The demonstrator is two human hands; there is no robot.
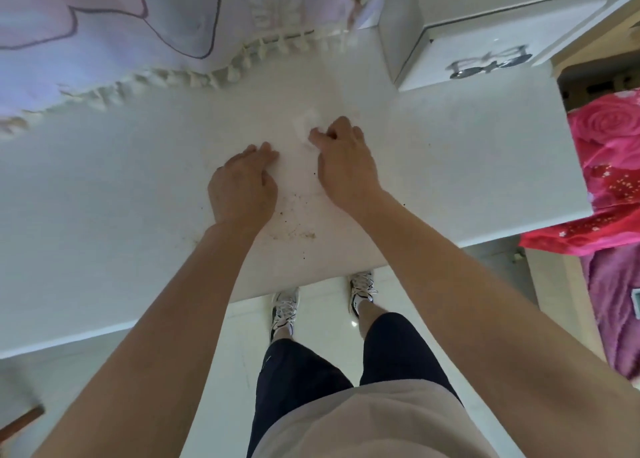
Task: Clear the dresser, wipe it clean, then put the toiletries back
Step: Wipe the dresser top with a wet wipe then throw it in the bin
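The white dresser top (467, 167) fills the middle of the view, with no toiletries on it. Brown crumbs and dust (294, 229) lie scattered near its front edge. My right hand (346, 160) rests on the top with its fingers pinched on a small white tissue (306, 125) that lies flat just beyond the fingertips. My left hand (242, 184) lies palm down beside it, fingers curled loosely against the surface, holding nothing.
A pink and lilac fringed cloth (138, 42) drapes over the back left of the dresser. A white drawer box with a silver bow handle (485, 59) stands at the back right. A bed with red rose bedding (609, 153) is to the right.
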